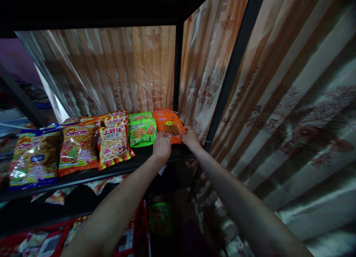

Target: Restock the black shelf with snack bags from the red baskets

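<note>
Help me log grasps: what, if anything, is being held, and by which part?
The front orange snack pack: left grip at its lower left corner, right grip at its lower right corner.

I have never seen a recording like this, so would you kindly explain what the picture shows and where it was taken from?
There is no machine: a camera worn on a person's head looks forward and down at their bare left hand and right hand. On the black shelf, the front bags from the left are a blue-edged bag, an orange-edged bag, a yellow-and-red bag and a green bag. Next comes an orange packet, held near its lower corners, one hand each side. A patterned curtain hangs behind.
</note>
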Demonstrator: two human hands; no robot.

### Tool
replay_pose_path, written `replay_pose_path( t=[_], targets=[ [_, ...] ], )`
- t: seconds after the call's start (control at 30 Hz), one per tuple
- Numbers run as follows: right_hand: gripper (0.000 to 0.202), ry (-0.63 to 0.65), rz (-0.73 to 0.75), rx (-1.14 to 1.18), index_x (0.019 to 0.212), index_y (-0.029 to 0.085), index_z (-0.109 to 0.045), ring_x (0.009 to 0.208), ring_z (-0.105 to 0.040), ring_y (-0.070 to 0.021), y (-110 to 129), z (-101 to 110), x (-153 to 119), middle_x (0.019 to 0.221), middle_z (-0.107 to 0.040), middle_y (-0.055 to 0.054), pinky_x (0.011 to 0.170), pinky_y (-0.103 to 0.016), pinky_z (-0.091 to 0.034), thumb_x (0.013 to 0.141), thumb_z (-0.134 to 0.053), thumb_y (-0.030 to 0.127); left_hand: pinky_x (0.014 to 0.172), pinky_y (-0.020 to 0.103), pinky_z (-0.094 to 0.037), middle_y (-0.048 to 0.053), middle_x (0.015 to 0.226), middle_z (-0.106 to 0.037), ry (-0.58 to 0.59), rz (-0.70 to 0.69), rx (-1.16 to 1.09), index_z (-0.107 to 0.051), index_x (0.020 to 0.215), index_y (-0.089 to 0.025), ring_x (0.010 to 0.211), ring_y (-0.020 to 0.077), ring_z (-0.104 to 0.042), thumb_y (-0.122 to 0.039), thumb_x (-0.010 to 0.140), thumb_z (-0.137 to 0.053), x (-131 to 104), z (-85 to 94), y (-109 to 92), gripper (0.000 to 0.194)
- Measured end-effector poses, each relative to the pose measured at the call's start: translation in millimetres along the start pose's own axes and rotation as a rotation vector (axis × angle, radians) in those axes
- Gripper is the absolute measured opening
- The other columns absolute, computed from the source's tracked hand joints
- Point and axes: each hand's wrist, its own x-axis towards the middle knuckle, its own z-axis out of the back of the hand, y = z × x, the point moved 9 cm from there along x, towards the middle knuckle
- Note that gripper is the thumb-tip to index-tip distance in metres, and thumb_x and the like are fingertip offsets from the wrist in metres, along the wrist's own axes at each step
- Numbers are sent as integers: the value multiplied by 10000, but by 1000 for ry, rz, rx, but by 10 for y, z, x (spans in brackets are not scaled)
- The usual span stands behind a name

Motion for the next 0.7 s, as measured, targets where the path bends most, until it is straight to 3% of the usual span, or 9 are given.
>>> replay_pose_path(
  t=[0.17,0.37,0.53,0.7],
  targets=[
    [479,5,59,-90,1298,135,-482,1095,-571,-225,108,30,-54,1176,-612,-141,941,-298,-416,825,-520,196,844,354,-441,181,1018,-599,-66,-93,56,-659,966,-24,1018,273,-500,-86,850,-366,-53,9,-113,321],
    [428,29,61,-220,1279,191,-513,1102,-552,-251,147,22,-132,1185,-578,-155,906,-322,-423,856,-467,243,836,350,-451,182,1038,-609,-45,-102,35,-635,1014,-33,1025,260,-515,-135,872,-359,-41,-105,-115,327],
    [433,34,54,-285,1285,213,-500,1141,-519,-277,98,-4,-133,1210,-575,-144,940,-380,-396,879,-430,346,988,408,-376,244,1122,-593,-56,-123,-13,-577,1111,16,1143,287,-500,-252,897,-377,-58,-179,-149,397],
    [442,36,94,-224,1274,198,-504,1110,-544,-255,61,-27,-105,1176,-603,-130,916,-344,-417,868,-445,363,1001,509,-354,245,1243,-543,-76,-8,-208,-530,1209,-60,1265,338,-413,-301,857,-447,-44,-236,-166,435]
  ],
)
